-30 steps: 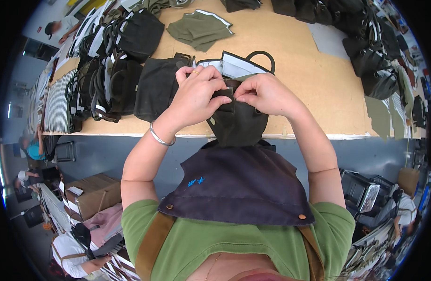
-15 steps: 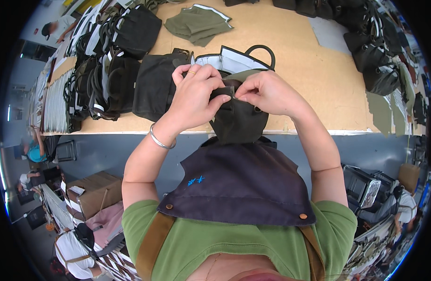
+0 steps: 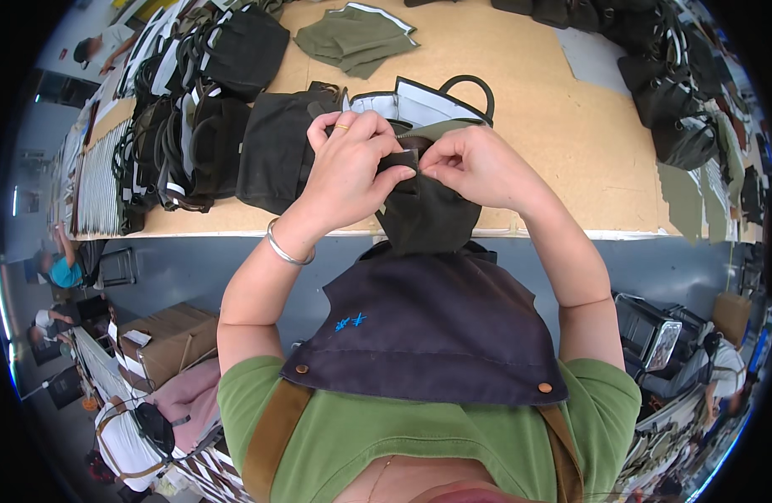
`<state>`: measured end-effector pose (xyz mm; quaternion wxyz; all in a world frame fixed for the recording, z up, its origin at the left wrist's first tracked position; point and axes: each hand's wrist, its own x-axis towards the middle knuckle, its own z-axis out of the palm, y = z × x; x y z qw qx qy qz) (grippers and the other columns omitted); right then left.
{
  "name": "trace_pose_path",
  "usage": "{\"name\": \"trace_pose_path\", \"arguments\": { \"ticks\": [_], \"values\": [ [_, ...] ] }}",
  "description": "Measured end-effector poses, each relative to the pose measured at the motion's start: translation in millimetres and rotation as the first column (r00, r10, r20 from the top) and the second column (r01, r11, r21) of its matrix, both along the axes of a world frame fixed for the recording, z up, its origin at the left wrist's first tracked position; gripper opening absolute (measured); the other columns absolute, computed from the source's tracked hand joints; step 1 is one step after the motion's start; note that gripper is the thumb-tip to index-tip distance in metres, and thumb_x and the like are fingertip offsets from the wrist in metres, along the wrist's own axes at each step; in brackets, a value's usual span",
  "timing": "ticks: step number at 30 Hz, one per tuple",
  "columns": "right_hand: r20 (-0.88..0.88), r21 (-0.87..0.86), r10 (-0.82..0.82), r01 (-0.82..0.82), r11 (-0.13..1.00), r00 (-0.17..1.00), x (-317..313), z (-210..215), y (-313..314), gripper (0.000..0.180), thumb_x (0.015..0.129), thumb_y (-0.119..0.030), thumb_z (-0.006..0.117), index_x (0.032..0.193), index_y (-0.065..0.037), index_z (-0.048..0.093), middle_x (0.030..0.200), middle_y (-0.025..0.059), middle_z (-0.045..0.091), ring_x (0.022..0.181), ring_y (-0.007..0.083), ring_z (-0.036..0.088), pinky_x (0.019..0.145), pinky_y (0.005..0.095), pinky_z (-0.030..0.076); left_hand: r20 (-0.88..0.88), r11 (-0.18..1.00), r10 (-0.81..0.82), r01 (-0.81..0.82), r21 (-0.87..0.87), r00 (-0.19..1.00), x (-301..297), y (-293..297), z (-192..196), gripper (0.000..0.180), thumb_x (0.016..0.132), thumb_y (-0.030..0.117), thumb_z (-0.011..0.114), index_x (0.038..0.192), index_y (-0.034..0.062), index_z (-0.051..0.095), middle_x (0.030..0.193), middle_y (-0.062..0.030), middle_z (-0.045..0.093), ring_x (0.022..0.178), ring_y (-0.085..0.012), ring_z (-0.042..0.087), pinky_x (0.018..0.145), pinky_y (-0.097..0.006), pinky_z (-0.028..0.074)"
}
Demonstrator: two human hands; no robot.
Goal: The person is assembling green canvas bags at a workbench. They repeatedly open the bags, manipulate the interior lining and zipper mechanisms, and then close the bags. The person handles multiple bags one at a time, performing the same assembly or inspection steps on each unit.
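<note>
Little has moved since half a second earlier: both hands stay at almost the same place, and only the co-worker in white (image 3: 126, 448) at lower left has shifted. Between the left grip (image 3: 348, 172) and the right grip (image 3: 478, 168) is the upper part of the dark bag (image 3: 432, 222), whose body comes down below the fingers and across the near edge of the counter (image 3: 562, 142). Thumb and forefinger of the left grip pinch a small dark flap (image 3: 401, 158) of this bag. Just beside it, thumb and forefinger of the right grip are pressed together; what is between their tips is too small to tell. Beyond the hands, the pale lining (image 3: 419, 105) and the black handle (image 3: 470, 82) stand out. Another dark bag (image 3: 272, 155) lies just left of the left grip, and farther away lies a green cloth (image 3: 356, 40).
</note>
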<state>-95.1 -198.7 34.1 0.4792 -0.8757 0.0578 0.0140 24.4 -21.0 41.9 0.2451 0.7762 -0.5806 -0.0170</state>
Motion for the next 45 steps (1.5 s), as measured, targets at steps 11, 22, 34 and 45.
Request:
{"name": "trace_pose_path", "arguments": {
  "ticks": [11,22,34,45],
  "values": [
    [0.029,0.037,0.015,-0.016,0.999,0.999,-4,1,0,0.013,0.079,-0.003,0.065,0.090,0.000,0.072,0.083,0.0159,0.070,0.076,0.0280,0.068,0.069,0.0360,0.052,0.003,1.000,0.019,-0.019,-0.012,1.000,-5,2,1,0.019,0.073,0.015,0.077,0.084,0.0057,0.065,0.095,-0.0017,0.053,0.097,-0.0205,0.051,0.100,-0.042,0.022],
    [-0.017,0.159,0.034,-0.031,0.987,0.999,-7,-3,-3,0.013,0.082,-0.004,0.065,0.093,-0.002,0.072,0.081,0.0112,0.070,0.072,0.0190,0.064,0.066,0.0319,0.050,-0.016,0.999,0.043,-0.043,-0.027,0.999,-10,4,2,0.019,0.070,0.016,0.078,0.083,0.0065,0.067,0.094,-0.0028,0.054,0.098,-0.0220,0.050,0.098,-0.044,0.025],
    [-0.096,0.354,0.027,0.009,0.935,0.995,-6,-7,-3,0.007,0.077,-0.008,0.070,0.081,-0.003,0.072,0.073,0.0039,0.068,0.064,0.0077,0.060,0.061,0.0257,0.049,-0.057,0.998,0.055,-0.057,-0.035,0.997,-14,1,6,0.021,0.070,0.014,0.078,0.082,0.0051,0.065,0.094,-0.0021,0.054,0.096,-0.0209,0.051,0.100,-0.042,0.023],
    [0.011,0.097,-0.063,0.062,0.993,0.998,-2,9,-17,0.030,0.079,-0.021,0.075,0.102,-0.004,0.064,0.096,0.0060,0.066,0.066,0.0081,0.058,0.060,0.0244,0.047,-0.109,0.998,-0.068,0.069,0.008,0.992,4,-3,7,0.018,0.072,0.019,0.080,0.080,0.0093,0.068,0.090,0.0017,0.057,0.092,-0.0170,0.055,0.099,-0.039,0.024]
  ]
}}
